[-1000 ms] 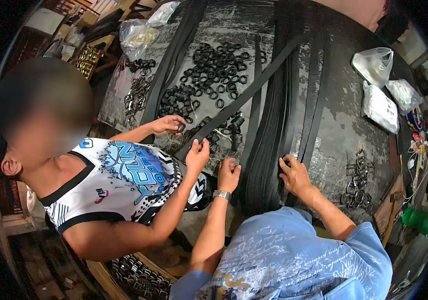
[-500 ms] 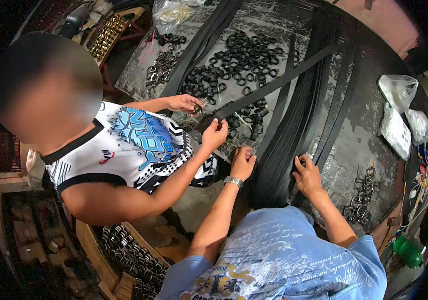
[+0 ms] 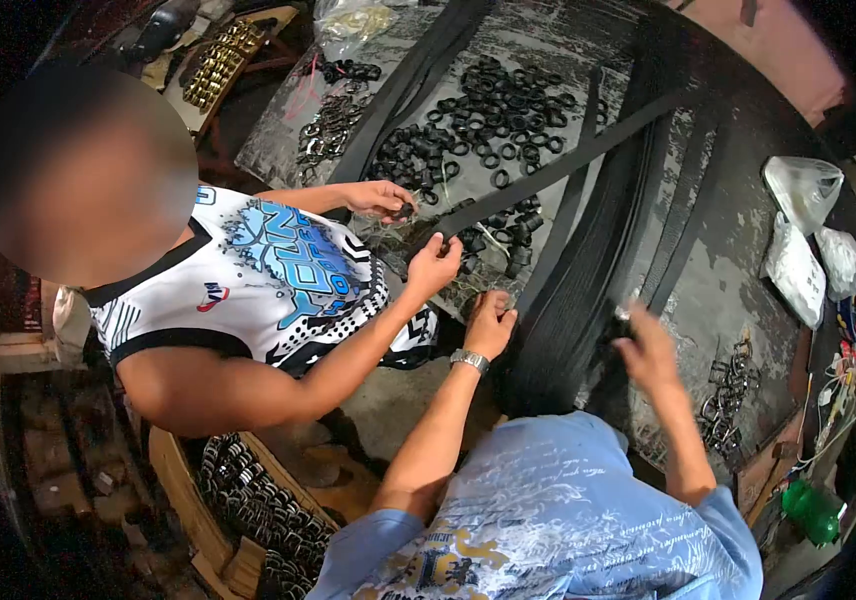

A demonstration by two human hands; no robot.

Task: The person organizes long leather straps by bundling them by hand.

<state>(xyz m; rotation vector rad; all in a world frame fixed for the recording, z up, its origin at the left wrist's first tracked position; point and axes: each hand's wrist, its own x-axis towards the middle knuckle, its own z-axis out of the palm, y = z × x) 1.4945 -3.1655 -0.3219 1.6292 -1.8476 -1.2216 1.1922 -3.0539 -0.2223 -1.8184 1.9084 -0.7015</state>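
A long bundle of black belt straps (image 3: 588, 290) runs down the table toward my blue shirt. Just left of its near end is my left hand (image 3: 489, 328), wearing a metal watch, its fingers curled together; what they pinch is hidden. On the other side, my right hand (image 3: 651, 350) is smeared by motion, fingertips at the bundle's right edge beside a small shiny spot. Further right lies a narrower strap (image 3: 676, 230). To my left a person in a patterned sleeveless top holds the end of a black strap (image 3: 568, 160) slanting across the bundle, and a small dark piece.
Black loops (image 3: 508, 110) are heaped on the table (image 3: 738, 270) beyond the person's hands. Metal buckles (image 3: 728, 395) lie at the right, and plastic bags (image 3: 796, 270) at the right edge. A wooden box of buckles (image 3: 258, 500) stands lower left, a green bottle (image 3: 811, 512) lower right.
My right hand has moved right and slightly down, lifting away from the bundle's edge. My left hand stays nearly in place. The other person's far hand has turned slightly.
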